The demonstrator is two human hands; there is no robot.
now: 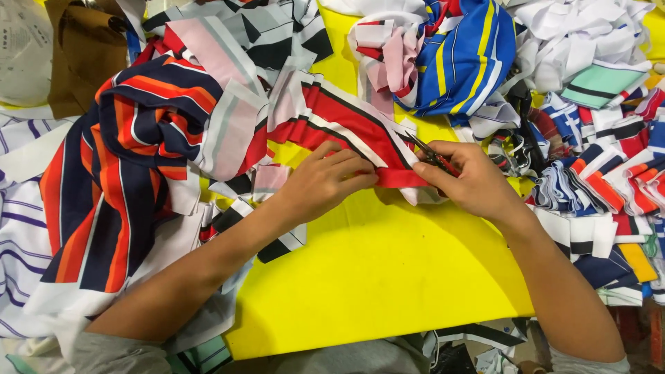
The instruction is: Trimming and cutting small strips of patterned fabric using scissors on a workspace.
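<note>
Head view, left hand: the left hand [325, 181] lies flat on the red strip [346, 128], its fingers [353, 166] close together and pressing the cloth down on the counter [374, 277].
Head view, right hand: the right hand [471, 181] is closed around small scissors [431, 156] with red handles. The blades point up and left, right at the edge of the strip.
Red strip: it is red cloth with black and white lines. It runs from the big heap across to both hands, on the yellow counter.
Around it: a navy and orange striped cloth [125, 159] lies on the left, a blue and yellow cloth [464, 59] at the top, and a stack of cut strips [609, 187] on the right.
What could go wrong: the left fingertips are very near the blades, so I think a slip could nick them. If the strip bunches up, the cut could go crooked.
</note>
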